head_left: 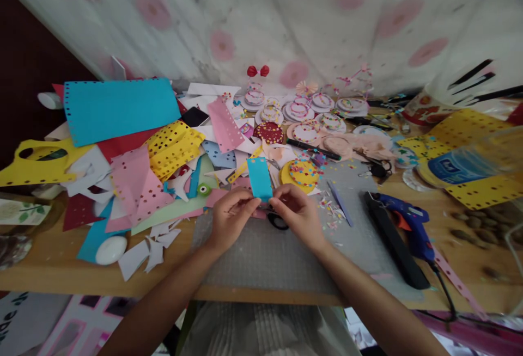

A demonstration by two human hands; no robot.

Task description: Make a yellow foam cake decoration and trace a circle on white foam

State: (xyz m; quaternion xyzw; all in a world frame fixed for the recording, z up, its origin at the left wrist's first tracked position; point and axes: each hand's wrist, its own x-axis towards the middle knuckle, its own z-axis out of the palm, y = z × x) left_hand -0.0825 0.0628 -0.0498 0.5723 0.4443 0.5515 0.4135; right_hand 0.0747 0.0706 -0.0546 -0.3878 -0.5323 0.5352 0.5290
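Observation:
A small blue paper strip (259,177) stands up between my two hands, over the grey cutting mat (261,261). My left hand (232,214) pinches its lower left corner between thumb and fingers. At the lower right corner, my right hand (298,214) pinches it the same way. Small punched holes run along the strip's right edge. Just below the hands, a black scissors handle (278,221) lies on the mat, partly hidden. A yellow paper disc (299,175) with a ring of coloured bits sits beyond my right hand.
Punched coloured paper sheets (122,111) pile up on the left. Several decorated paper discs (298,110) line the back. To the right lie a blue glue gun (412,225), a black bar (394,241), keys (378,170) and a plastic bottle (469,165). A purple pen-like tool (340,203) rests on the mat.

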